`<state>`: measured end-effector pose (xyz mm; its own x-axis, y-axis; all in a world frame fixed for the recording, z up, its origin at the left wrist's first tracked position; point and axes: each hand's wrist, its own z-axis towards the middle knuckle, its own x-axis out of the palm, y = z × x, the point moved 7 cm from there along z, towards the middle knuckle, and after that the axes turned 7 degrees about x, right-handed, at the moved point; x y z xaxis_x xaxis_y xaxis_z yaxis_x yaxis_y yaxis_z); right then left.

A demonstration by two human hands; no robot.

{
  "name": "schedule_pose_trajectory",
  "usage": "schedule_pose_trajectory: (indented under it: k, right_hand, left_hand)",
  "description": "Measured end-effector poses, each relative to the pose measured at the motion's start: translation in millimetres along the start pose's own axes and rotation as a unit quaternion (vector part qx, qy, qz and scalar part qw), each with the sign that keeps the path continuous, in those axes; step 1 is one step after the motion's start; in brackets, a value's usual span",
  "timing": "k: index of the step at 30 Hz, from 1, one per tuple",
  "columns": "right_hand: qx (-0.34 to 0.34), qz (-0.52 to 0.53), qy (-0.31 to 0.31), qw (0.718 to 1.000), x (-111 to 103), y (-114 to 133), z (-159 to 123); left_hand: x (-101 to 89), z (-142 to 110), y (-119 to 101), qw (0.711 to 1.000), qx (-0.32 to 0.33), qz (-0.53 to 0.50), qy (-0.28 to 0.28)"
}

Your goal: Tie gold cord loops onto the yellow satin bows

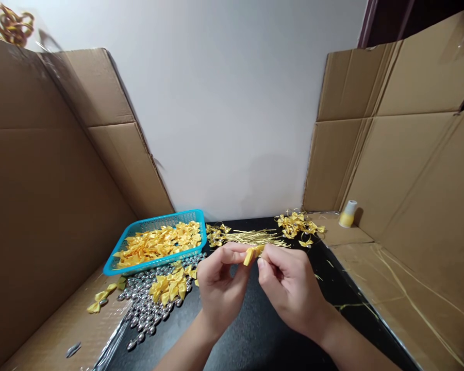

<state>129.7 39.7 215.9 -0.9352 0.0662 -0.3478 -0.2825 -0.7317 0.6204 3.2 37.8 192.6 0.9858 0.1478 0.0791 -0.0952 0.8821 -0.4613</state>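
A yellow satin ribbon bow is pinched between the thumb and fingers of my left hand, above the black table surface. My right hand is closed with thumb and forefinger pressed together at the bow's right side; any thin strand in that pinch is too small to make out. Just behind both hands lies a bundle of gold strands. Left of my left hand, a small pile of yellow bows rests on many silver beads.
A turquoise basket full of yellow bows stands at the back left. Bows with gold loops lie at the back right, near a cone of yellow thread. Cardboard walls flank both sides; a white wall closes the back.
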Motion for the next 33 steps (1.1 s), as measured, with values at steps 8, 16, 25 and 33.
schedule_pose_trajectory:
  k: [8, 16, 25, 33]
  right_hand:
    - [-0.006, -0.019, -0.007, 1.0, 0.7, 0.7, -0.4]
    - [-0.069, -0.073, -0.076, 0.992, 4.2, 7.2, -9.0]
    - [-0.153, -0.1, -0.142, 0.973, 6.9, 13.7, -21.3]
    - [-0.152, -0.124, -0.167, 0.966, 7.9, 10.9, -26.3]
  left_hand:
    - [0.3, -0.1, -1.2, 1.0, 0.018, 0.011, 0.012]
    - [0.8, -0.3, -16.7, 0.986, 0.138, 0.08, 0.051]
    - [-0.5, -5.8, -27.0, 0.977, 0.182, 0.101, 0.047]
    - [2.5, -7.1, -27.7, 0.976, 0.19, 0.099, 0.027]
